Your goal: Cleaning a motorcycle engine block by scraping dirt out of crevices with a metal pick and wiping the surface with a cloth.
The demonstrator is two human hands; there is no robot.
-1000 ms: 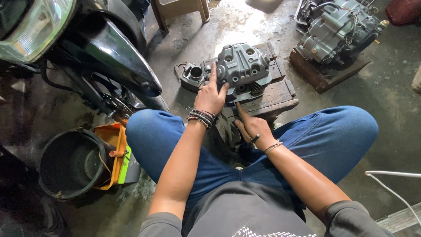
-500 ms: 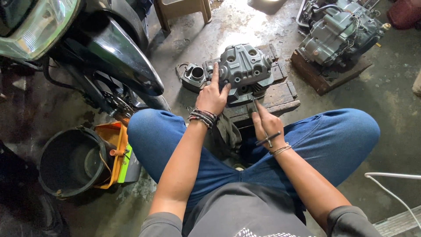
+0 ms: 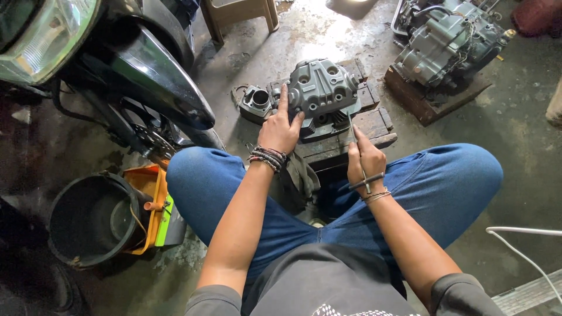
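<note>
Flanking the cylinder head (image 3: 324, 88): motorcycle (image 3: 117, 70), black bucket (image 3: 88, 219), another engine (image 3: 448, 38).

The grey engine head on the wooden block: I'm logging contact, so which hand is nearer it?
Left. The left hand rests on the grey engine head; the right hand holds a thin metal tool just below it.

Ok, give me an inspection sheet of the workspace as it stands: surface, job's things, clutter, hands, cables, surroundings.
Surface: stained, wet-looking concrete floor; wooden block as a stand.
Job's things: grey engine cylinder head on the block; thin metal tool.
Clutter: small grey engine part; black bucket; orange tray.
Hands: left hand pressing on the cylinder head; right hand gripping the tool.
Cables: white cable at right.
Surroundings: motorcycle at left; second engine; wooden stool.
</note>
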